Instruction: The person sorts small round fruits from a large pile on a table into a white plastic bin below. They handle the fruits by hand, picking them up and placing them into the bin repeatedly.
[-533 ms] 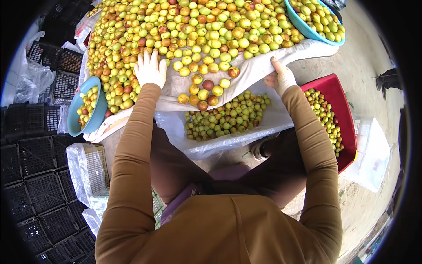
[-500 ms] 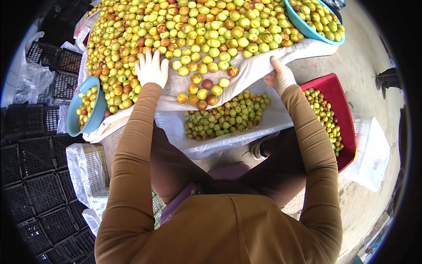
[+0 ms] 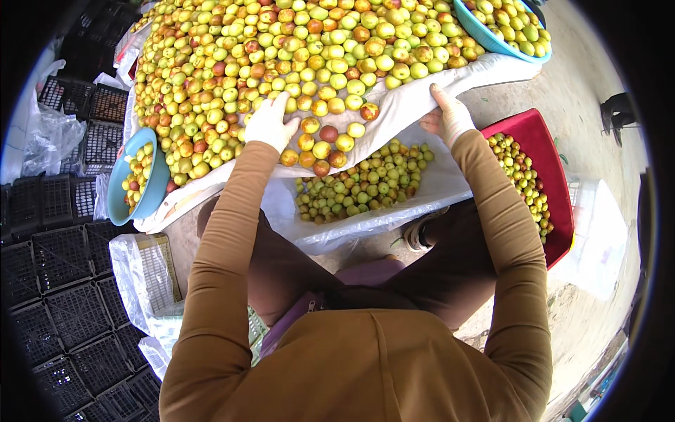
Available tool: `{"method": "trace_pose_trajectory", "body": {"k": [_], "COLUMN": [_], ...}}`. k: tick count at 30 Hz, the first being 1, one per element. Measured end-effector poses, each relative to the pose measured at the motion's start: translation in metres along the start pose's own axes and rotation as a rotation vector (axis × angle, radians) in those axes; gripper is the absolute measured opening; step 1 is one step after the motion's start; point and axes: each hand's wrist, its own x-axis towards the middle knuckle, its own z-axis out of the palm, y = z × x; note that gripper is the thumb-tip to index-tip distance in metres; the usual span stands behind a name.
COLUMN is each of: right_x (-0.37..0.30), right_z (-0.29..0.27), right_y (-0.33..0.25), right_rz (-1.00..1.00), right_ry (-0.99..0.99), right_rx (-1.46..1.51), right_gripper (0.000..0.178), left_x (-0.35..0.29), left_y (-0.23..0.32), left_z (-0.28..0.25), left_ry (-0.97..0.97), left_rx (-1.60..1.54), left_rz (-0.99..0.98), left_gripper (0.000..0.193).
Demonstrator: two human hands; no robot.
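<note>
A large heap of green, yellow and brownish-red jujubes (image 3: 281, 63) covers a pale cloth (image 3: 485, 70) in front of me. My left hand (image 3: 269, 125) rests at the heap's near side, thumb and fingers apart, beside a small loose group of jujubes (image 3: 322, 149). It holds nothing that I can see. At the cloth's near edge, my right hand (image 3: 450, 118) has its thumb over the cloth and its fingers curled at the rim. Below the edge, between my knees, a container lined with clear plastic (image 3: 281, 204) holds more jujubes (image 3: 365, 183).
A red bin (image 3: 555, 183) with jujubes stands by my right knee. Blue basins of fruit sit at the heap's left (image 3: 158, 176) and far right (image 3: 485, 28). Stacked black crates (image 3: 77, 309) fill the left side. A plastic-lined crate (image 3: 158, 274) is near my left arm.
My left hand has moved right and slightly nearer, from the heap's left part to beside the loose jujubes. The right hand stays at the cloth edge.
</note>
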Motion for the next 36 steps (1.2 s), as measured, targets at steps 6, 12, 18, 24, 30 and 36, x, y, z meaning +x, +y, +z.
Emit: {"method": "trace_pose_trajectory", "body": {"k": [6,12,18,24,30,36], "right_x": [0.0,0.008,0.007,0.005,0.009,0.003], "right_z": [0.0,-0.003,0.001,0.0,0.001,0.004], "right_y": [0.002,0.0,0.004,0.003,0.004,0.001], "right_rz": [0.006,0.016,0.001,0.001,-0.023,-0.013], "right_ry": [0.032,0.015,0.041,0.017,0.038,0.018], "right_rx": [0.03,-0.043,0.038,0.016,0.002,-0.042], "right_gripper": [0.052,0.05,0.052,0.054,0.054,0.052], "left_x": [0.015,0.017,0.053,0.055,0.058,0.024], "left_y": [-0.003,0.035,0.063,0.048,0.057,0.02], "left_z": [-0.006,-0.019,-0.025,-0.038,-0.037,-0.053], "left_ry": [-0.089,-0.015,-0.384,-0.529,-0.602,-0.287], "left_rx": [-0.086,-0.161,0.205,0.355,0.383,-0.195], "left_rz": [-0.054,0.243,0.208,0.223,0.193,0.029], "left_gripper": [0.04,0.027,0.031,0.036,0.037,0.048]}}
